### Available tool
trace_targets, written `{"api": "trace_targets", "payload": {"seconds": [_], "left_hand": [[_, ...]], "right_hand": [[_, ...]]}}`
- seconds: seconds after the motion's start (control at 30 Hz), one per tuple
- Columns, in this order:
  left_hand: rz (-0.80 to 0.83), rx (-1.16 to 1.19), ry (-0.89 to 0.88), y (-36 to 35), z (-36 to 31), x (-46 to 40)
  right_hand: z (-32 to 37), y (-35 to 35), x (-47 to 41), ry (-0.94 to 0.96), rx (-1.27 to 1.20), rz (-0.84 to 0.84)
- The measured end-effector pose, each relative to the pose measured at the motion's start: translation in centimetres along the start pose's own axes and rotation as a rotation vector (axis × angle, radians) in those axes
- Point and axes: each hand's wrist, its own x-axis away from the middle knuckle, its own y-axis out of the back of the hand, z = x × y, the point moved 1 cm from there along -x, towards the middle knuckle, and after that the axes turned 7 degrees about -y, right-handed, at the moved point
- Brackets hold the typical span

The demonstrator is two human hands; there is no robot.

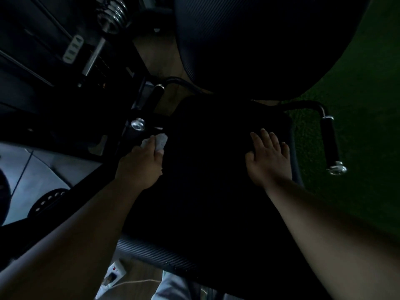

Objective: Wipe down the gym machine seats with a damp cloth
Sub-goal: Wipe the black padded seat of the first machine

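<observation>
Presently, the main risk is incomplete coverage: the seat [216, 169] is black and the scene very dim, so wet and dry patches are hard to tell apart, and strokes could skip areas. The cloth [159, 142] is bunched small in the left hand [140, 163], which narrows each pass. It sits at the seat's left edge, just beside the chrome knob [137, 124] and frame, where it could snag on the hardware or slip off the pad. A damp pad could also let the bracing hand slide.

The left hand's fingers are curled round the cloth, pressing it at the seat's far-left edge. The right hand [268, 156] lies flat with fingers straight and spread, holding nothing, resting on the seat's far-right part, near the side handle [330, 140]. The cloth is well apart from the right hand, with bare seat between. The backrest [249, 40] stands beyond the seat, untouched by either hand.
</observation>
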Motion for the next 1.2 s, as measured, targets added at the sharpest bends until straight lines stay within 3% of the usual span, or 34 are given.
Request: {"api": "trace_targets", "payload": {"seconds": [0.13, 0.3, 0.4, 0.53, 0.67, 0.77, 0.87, 0.93, 1.1, 1.2], "left_hand": [[0.045, 0.053, 0.043, 0.3, 0.2, -1.1], [0.035, -0.026, -0.066, 0.4, -5.1, -6.6], [-0.012, -0.109, -0.291, -0.2, -9.0, -7.0], [0.132, -0.147, -0.520, -2.3, -12.3, -0.6], [0.159, -0.187, -0.749, -2.3, -9.8, 7.7], [0.179, -0.359, -0.666, -0.6, -4.4, 6.7], [0.153, -0.333, -0.444, 0.8, -1.5, 3.9], [0.100, -0.327, -0.410, 0.6, -2.6, 2.9], [0.082, -0.221, -0.648, -2.0, -10.9, 5.9], [0.057, -0.266, -0.736, -3.3, -11.0, 10.7]], "right_hand": [[0.3, 0.3, 0.2, -0.009, 0.004, 0.004], [-0.2, -0.6, -0.5, 0.000, 0.011, -0.046], [-0.5, -1.2, -1.0, -0.007, 0.007, -0.071], [-0.6, -1.1, 0.0, -0.029, 0.043, -0.056], [-0.8, -1.7, 6.0, -0.080, 0.051, -0.003], [-0.7, -2.6, 12.6, -0.159, 0.067, 0.009], [0.1, -3.5, 16.8, -0.200, 0.087, -0.019], [0.2, -3.6, 17.0, -0.207, 0.084, -0.040], [0.0, -4.0, 16.4, -0.206, 0.075, -0.124], [-0.2, -3.9, 16.4, -0.181, 0.047, -0.132]]}}
